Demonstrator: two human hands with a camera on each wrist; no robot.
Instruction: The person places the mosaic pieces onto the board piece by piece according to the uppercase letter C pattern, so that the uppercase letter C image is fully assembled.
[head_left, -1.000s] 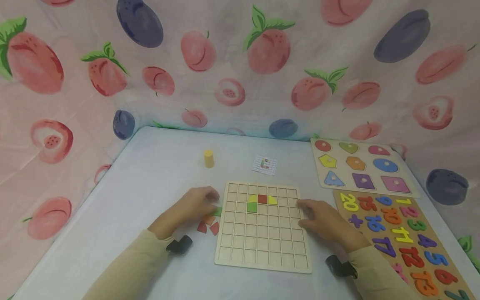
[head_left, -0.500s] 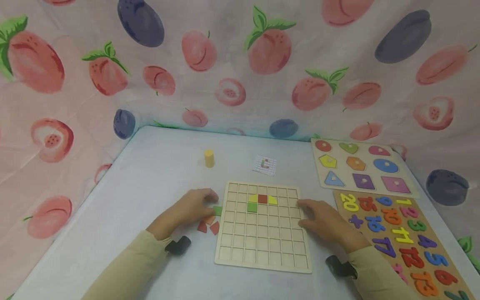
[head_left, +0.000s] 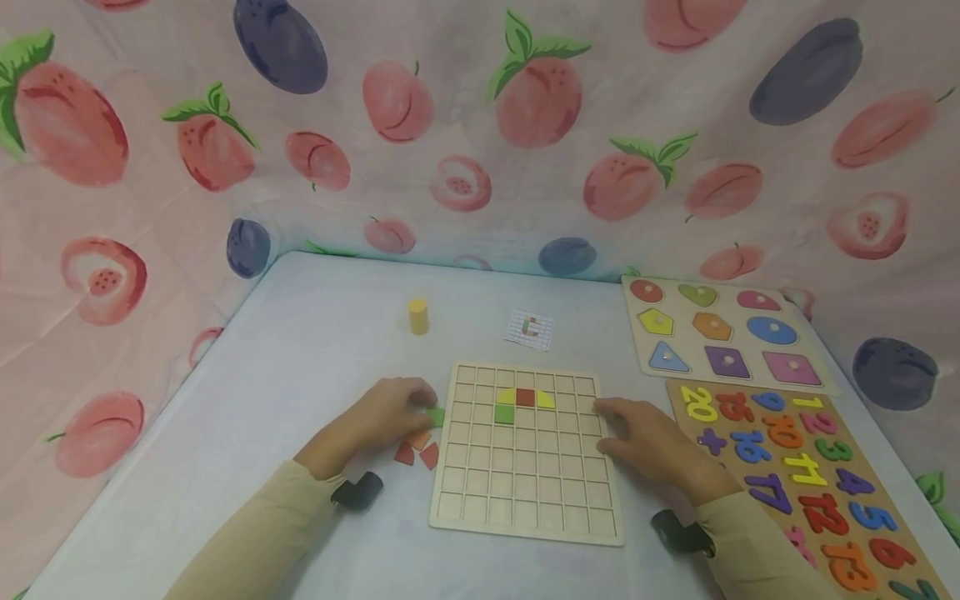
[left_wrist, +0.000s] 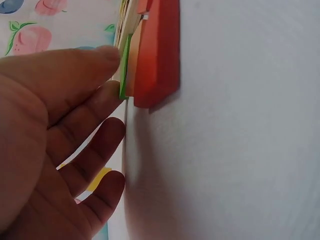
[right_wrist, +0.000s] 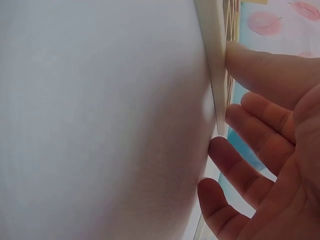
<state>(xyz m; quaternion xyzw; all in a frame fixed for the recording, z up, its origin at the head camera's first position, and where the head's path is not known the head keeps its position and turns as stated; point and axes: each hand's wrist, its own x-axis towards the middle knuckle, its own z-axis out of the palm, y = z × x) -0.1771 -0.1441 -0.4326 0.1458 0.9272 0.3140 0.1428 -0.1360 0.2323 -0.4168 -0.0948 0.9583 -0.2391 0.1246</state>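
Observation:
My left hand is at the left edge of the wooden grid board, its thumb and index finger pinching a small green tile. Close by that hand lie an orange tile and red pieces on the table. On the board sit a red square between two yellow rounded pieces, and a green square below the left one. With its thumb and fingertips, my right hand touches the board's right edge; its fingers are loosely bent.
Behind the board stand a yellow cylinder and a small paper card with a coloured grid pattern. To the right lie a knobbed shape puzzle and a number puzzle board, partly under the right arm. A fruit-print cloth hangs behind the table.
The green tile at my left fingertips has shifted and turned slightly, with less of it showing now. My right hand and the board have stayed in place.

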